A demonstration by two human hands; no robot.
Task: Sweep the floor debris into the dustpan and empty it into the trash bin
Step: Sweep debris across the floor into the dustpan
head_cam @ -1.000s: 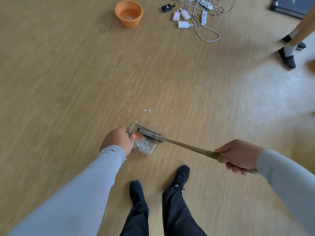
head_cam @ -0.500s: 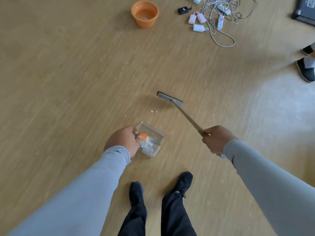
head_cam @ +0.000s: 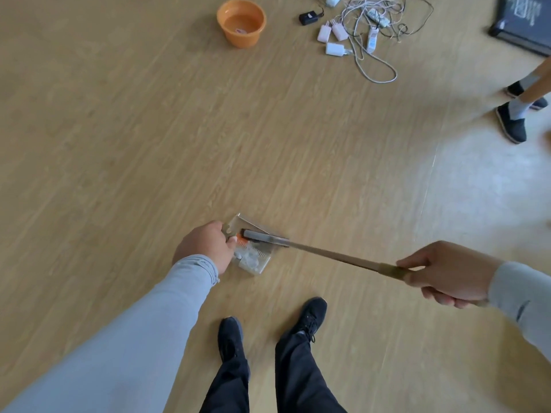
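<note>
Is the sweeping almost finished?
Mostly. White bits and an orange scrap already lie in the clear dustpan, held by the left hand. The right hand has the brush at its mouth. Emptying it into the orange bin is left.

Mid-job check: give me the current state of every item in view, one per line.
Dustpan: on the floor, debris inside.
Brush: head at the dustpan mouth.
Left hand: grips the dustpan.
Right hand: grips the brush handle.
Orange bin: upright, open.
Chargers and cables: tangled on the floor.
</note>
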